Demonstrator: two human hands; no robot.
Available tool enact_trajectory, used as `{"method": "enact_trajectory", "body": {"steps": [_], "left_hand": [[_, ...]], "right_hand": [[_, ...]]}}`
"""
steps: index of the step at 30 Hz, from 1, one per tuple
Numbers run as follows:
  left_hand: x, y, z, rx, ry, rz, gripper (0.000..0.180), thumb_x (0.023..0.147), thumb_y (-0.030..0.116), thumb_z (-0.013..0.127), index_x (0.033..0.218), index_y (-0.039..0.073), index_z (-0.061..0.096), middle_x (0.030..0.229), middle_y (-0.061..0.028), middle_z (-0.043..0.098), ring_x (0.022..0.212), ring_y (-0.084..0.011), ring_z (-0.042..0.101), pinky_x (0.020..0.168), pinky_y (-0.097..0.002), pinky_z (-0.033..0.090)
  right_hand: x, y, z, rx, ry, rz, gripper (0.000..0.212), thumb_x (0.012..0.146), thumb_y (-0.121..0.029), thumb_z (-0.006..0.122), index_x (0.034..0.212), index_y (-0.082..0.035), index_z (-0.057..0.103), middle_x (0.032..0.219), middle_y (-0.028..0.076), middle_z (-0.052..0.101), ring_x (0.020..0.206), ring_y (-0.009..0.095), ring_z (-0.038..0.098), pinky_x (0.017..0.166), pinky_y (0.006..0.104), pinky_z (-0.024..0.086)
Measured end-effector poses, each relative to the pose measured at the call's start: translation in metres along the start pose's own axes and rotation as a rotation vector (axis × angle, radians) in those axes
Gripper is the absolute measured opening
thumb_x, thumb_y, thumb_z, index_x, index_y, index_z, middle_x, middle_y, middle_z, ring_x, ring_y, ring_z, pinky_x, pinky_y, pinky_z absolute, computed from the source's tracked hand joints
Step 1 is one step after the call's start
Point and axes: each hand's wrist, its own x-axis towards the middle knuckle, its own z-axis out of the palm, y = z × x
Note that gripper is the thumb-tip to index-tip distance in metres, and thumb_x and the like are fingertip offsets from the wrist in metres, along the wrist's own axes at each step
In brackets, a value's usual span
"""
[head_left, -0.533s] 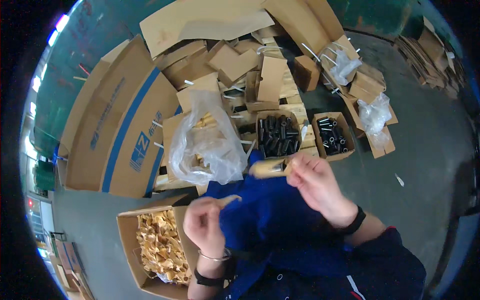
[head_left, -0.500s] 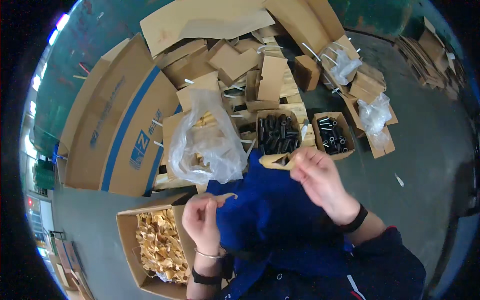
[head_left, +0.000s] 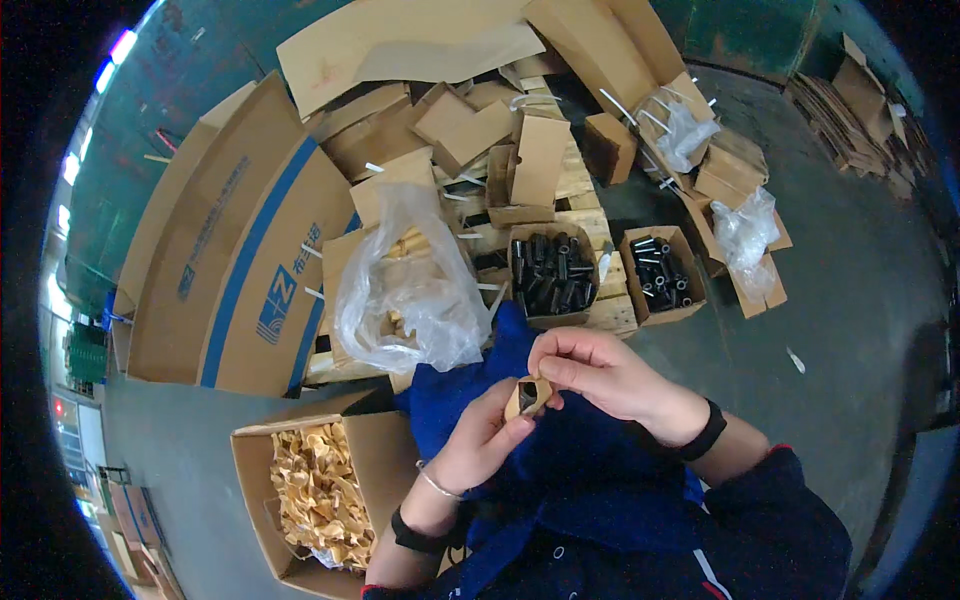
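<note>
1. While both hands met before the blue cloth (head_left: 440,398), one tan-wrapped piece (head_left: 527,396) sat between them, dark at its open end.
2. Left hand (head_left: 480,440), at 7 to 8 o'clock from the piece: thumb and fingers closed around its sides. A firm but light hold seemed best, sparing the wrapper from crushing.
3. Right hand (head_left: 605,378), at 2 to 3 o'clock: thumb and forefinger pinched at the piece's upper edge, exact contact partly hidden. Small, even movements against a steady left grip suited so thin a covering.
4. Small carton (head_left: 550,321) of black tubes (head_left: 552,270), at 12 o'clock; second carton (head_left: 672,315), likewise filled, between 1 and 2.
5. Tall carton (head_left: 385,460) of curled tan scraps (head_left: 318,495), at 8 o'clock, well apart from the grip.
</note>
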Motion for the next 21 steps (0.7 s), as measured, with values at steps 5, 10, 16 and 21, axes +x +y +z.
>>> {"method": "enact_trajectory", "body": {"steps": [5, 10, 16, 21], "left_hand": [[-0.002, 0.007, 0.006, 0.594, 0.173, -0.096, 0.027, 0.078, 0.028, 0.057, 0.086, 0.003, 0.051, 0.073, -0.0142, 0.054, 0.066, -0.0301, 0.054, 0.056, -0.0348, 0.042], [-0.006, 0.006, 0.011, 0.817, 0.275, -0.125, 0.028, 0.075, 0.03, 0.059, 0.084, 0.005, 0.051, 0.066, -0.0134, 0.054, 0.06, -0.0313, 0.054, 0.052, -0.0377, 0.042], [-0.008, -0.006, 0.014, 0.838, 0.264, -0.038, 0.031, 0.079, 0.035, 0.054, 0.082, 0.004, 0.051, 0.064, -0.0126, 0.052, 0.057, -0.027, 0.053, 0.05, -0.035, 0.041], [-0.015, -0.015, 0.019, -0.095, 0.325, -0.225, 0.042, 0.086, 0.043, 0.04, 0.08, 0.002, 0.049, 0.058, -0.0011, 0.043, 0.051, -0.0096, 0.038, 0.047, -0.0239, 0.032]], "right_hand": [[-0.002, -0.003, -0.005, -0.331, 0.091, 0.047, 0.011, 0.083, -0.011, 0.052, 0.089, -0.002, 0.054, 0.08, 0.002, 0.055, 0.068, 0.008, 0.053, 0.057, 0.0195, 0.043], [-0.004, -0.002, -0.009, -0.647, 0.081, 0.056, 0.014, 0.08, -0.013, 0.055, 0.088, -0.001, 0.056, 0.076, 0.005, 0.058, 0.066, 0.012, 0.056, 0.058, 0.0238, 0.045], [-0.001, 0.002, -0.009, -1.065, 0.056, 0.046, 0.013, 0.075, -0.013, 0.051, 0.078, -0.001, 0.055, 0.06, 0.009, 0.054, 0.052, 0.016, 0.051, 0.049, 0.0298, 0.038], [-0.003, 0.012, 0.001, -0.677, 0.116, 0.111, 0.013, 0.078, -0.013, 0.047, 0.076, -0.001, 0.053, 0.055, 0.002, 0.047, 0.051, 0.009, 0.043, 0.047, 0.0242, 0.035]]}}
